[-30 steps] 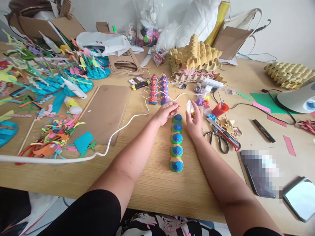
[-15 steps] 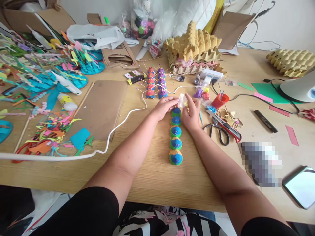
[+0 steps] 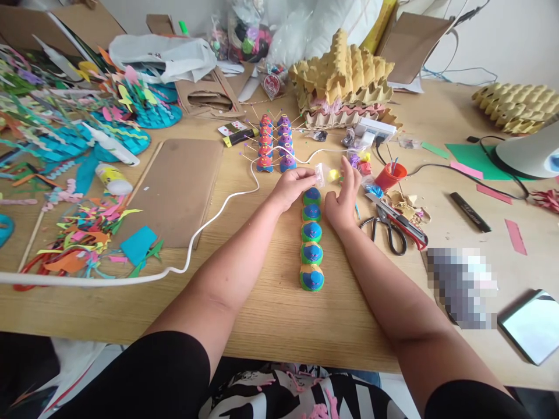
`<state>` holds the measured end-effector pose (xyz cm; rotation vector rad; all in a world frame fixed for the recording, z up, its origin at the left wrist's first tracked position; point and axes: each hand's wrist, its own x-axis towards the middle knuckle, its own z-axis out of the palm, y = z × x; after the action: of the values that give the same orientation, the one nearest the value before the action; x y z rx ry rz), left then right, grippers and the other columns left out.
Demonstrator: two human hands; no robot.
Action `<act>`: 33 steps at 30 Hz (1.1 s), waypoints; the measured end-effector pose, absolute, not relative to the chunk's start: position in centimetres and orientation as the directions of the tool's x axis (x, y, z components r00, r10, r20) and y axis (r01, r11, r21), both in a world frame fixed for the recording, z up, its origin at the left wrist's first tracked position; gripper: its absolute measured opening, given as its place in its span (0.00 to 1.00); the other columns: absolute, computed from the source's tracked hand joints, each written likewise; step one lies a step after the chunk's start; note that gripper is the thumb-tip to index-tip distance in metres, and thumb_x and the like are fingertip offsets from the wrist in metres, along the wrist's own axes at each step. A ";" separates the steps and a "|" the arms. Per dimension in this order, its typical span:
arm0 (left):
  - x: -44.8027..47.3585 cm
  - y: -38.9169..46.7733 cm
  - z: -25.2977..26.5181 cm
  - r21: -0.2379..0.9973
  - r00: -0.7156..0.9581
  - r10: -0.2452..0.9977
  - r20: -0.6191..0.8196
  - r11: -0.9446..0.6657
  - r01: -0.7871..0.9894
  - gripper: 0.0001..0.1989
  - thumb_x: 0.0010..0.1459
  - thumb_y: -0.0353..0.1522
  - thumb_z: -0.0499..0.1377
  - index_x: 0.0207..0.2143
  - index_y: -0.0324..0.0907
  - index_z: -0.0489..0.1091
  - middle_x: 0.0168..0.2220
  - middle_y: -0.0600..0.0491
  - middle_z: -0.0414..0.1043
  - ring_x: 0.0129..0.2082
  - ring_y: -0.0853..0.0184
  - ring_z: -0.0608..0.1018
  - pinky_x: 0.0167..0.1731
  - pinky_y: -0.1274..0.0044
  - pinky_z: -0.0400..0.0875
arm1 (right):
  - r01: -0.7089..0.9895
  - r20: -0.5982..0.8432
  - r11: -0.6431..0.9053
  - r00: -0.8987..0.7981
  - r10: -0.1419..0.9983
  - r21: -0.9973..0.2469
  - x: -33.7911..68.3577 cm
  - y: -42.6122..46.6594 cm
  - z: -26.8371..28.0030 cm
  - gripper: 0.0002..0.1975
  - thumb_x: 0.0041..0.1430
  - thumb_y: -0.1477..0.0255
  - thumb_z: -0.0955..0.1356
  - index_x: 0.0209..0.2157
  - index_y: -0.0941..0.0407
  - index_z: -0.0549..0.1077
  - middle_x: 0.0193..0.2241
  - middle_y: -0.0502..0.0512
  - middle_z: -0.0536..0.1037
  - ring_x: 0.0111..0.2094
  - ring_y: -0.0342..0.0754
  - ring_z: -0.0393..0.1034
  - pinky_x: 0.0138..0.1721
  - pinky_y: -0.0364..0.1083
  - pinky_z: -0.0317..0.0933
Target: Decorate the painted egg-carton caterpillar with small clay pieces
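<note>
Between the fingers of my left hand [image 3: 293,187] is a small clear plastic bag [image 3: 321,174], with yellow stuff [image 3: 333,175] showing near its right end. My right hand [image 3: 343,201] is just right of the bag, its fingers raised and apart, holding nothing. Below both hands a painted egg-carton strip [image 3: 311,233] lies lengthwise on the table, its several bumps blue on top and green around the base. Farther back stand a red-orange painted strip [image 3: 265,144] and a purple one [image 3: 285,142], with thin sticks poking out of their sides.
A white cable [image 3: 192,244] crosses the table on the left, past a brown cardboard sheet [image 3: 179,186]. Right of my hand lie black-handled scissors [image 3: 395,235], a red utility knife [image 3: 410,230] and a red cup [image 3: 390,177]. Egg trays [image 3: 345,75] are stacked at the back.
My right hand has let go of the small bag and spread its fingers. My left hand still holds the bag. The view has shifted slightly.
</note>
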<state>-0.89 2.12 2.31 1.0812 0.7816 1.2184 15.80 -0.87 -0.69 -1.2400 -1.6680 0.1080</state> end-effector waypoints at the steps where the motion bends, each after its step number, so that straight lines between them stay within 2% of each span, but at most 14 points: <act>1: -0.9 2.2 2.2 0.944 0.182 0.978 0.100 -0.035 -0.329 0.13 0.48 0.37 0.77 0.32 0.40 0.82 0.28 0.57 0.79 0.30 0.74 0.74 0.35 0.81 0.69 | 0.663 0.668 0.474 0.053 0.742 -0.579 15.8 -1.1 -0.5 0.39 0.60 0.74 0.63 0.73 0.46 0.60 0.65 0.63 0.68 0.69 0.62 0.64 0.71 0.68 0.63; 3: -0.8 2.4 1.8 0.949 0.139 0.979 0.152 -0.106 -0.297 0.12 0.51 0.38 0.77 0.33 0.40 0.83 0.30 0.56 0.80 0.32 0.73 0.76 0.38 0.80 0.71 | 0.651 0.703 0.506 0.060 0.708 -0.565 15.7 -1.4 -0.3 0.31 0.62 0.71 0.65 0.67 0.48 0.65 0.65 0.64 0.68 0.70 0.63 0.64 0.73 0.70 0.60; 6: -0.8 2.6 1.3 0.951 0.118 0.964 0.239 -0.209 -0.226 0.11 0.55 0.39 0.75 0.35 0.40 0.84 0.33 0.55 0.82 0.35 0.72 0.76 0.40 0.79 0.71 | 0.645 0.709 0.523 0.041 0.704 -0.557 15.6 -1.5 -0.2 0.15 0.67 0.61 0.68 0.53 0.49 0.72 0.62 0.65 0.69 0.69 0.64 0.65 0.74 0.71 0.57; 8: -0.8 2.7 1.1 0.952 0.113 0.955 0.275 -0.255 -0.168 0.09 0.58 0.37 0.73 0.36 0.41 0.85 0.35 0.55 0.82 0.34 0.71 0.76 0.40 0.79 0.70 | 0.661 0.681 0.489 0.046 0.731 -0.570 15.5 -1.4 -0.2 0.16 0.67 0.54 0.70 0.47 0.49 0.73 0.62 0.66 0.70 0.69 0.65 0.64 0.74 0.72 0.57; 12: -0.8 2.4 1.3 0.922 0.088 0.919 0.384 -0.387 0.018 0.03 0.59 0.31 0.71 0.35 0.42 0.86 0.35 0.53 0.82 0.36 0.69 0.76 0.40 0.78 0.70 | 0.655 0.643 0.448 0.078 0.762 -0.609 15.5 -1.0 -0.4 0.20 0.67 0.48 0.71 0.46 0.50 0.73 0.62 0.66 0.70 0.70 0.64 0.64 0.75 0.71 0.56; 17: -0.7 1.9 1.7 0.795 0.122 0.813 0.569 -0.582 0.173 0.04 0.62 0.30 0.69 0.36 0.44 0.87 0.35 0.51 0.81 0.36 0.66 0.78 0.42 0.75 0.71 | 0.653 0.642 0.442 0.088 0.762 -0.614 15.8 -0.8 -0.6 0.20 0.68 0.48 0.71 0.46 0.50 0.73 0.61 0.66 0.71 0.69 0.63 0.65 0.72 0.70 0.60; 21: -0.6 1.7 1.7 0.753 0.151 0.801 0.579 -0.596 0.277 0.06 0.64 0.32 0.68 0.36 0.44 0.87 0.36 0.50 0.80 0.34 0.67 0.76 0.37 0.75 0.69 | 0.668 0.659 0.448 0.086 0.747 -0.594 15.8 -0.7 -0.7 0.16 0.72 0.52 0.68 0.45 0.50 0.74 0.60 0.65 0.72 0.68 0.62 0.67 0.72 0.69 0.61; 27: -0.5 1.8 1.4 0.764 0.121 0.796 0.593 -0.603 0.228 0.06 0.65 0.33 0.68 0.36 0.43 0.86 0.37 0.50 0.80 0.36 0.67 0.78 0.34 0.77 0.67 | 0.648 0.675 0.453 0.131 0.726 -0.613 15.7 -0.6 -0.7 0.13 0.75 0.57 0.65 0.40 0.50 0.74 0.59 0.64 0.74 0.66 0.60 0.69 0.74 0.71 0.58; 33: -0.4 2.3 0.8 0.742 0.097 0.773 0.627 -0.630 0.231 0.05 0.65 0.33 0.68 0.35 0.43 0.84 0.37 0.50 0.81 0.41 0.65 0.80 0.43 0.74 0.72 | 0.648 0.658 0.439 0.129 0.742 -0.622 15.4 -0.8 -0.6 0.13 0.74 0.57 0.65 0.39 0.50 0.76 0.59 0.64 0.74 0.66 0.61 0.68 0.74 0.72 0.57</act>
<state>-0.39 2.27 0.83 1.9203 0.9811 1.5578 15.40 -0.78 -0.62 -1.2572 -1.5683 0.1046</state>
